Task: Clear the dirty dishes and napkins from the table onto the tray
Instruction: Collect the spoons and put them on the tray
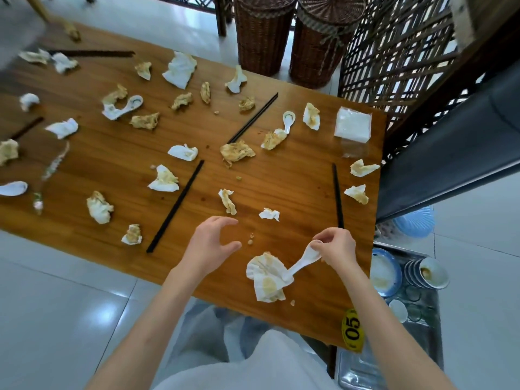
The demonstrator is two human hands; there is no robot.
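Step in hand: lifting spoon (302, 263) off bench (112, 170). Right hand (334, 246) pinches spoon by bowl end; handle end dips onto stained napkin (266, 277) just below-left of hand. Left hand (209, 243) hovers empty, fingers loosely curved, apart from right. Tray (422, 313) right of right hand, below bench edge, holding stacked bowls (422, 273) and plate (384, 273). Many napkins, chopsticks (176, 206), more spoons beyond hands. Next, likely: carry spoon right to tray, free hand gather napkin; watch handle snagging napkin.
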